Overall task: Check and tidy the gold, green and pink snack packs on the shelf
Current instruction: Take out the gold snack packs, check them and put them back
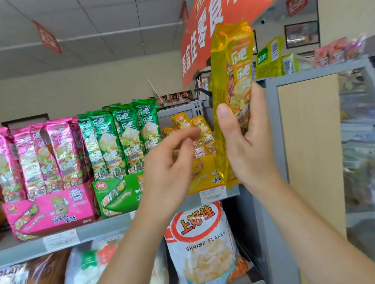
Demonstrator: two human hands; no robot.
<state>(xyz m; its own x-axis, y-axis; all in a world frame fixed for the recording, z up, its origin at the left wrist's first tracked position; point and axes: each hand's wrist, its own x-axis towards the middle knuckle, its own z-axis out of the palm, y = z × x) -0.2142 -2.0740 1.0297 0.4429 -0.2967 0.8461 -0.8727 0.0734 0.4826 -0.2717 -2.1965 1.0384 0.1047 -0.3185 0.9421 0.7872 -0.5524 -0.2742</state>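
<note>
fingers (256, 98) of right hand (247, 146) grip one gold pack (232, 71).

"SHRIMP FLAKES" and, in red, "上好佳" were printed on the white bag (201, 248) on the lower shelf. "乐吧" was read on the raised gold pack (232, 71) and on the green packs (123, 133). "零食" was shown on the red banner (209, 28). The price labels (213, 194) were too blurred to be read.
</note>
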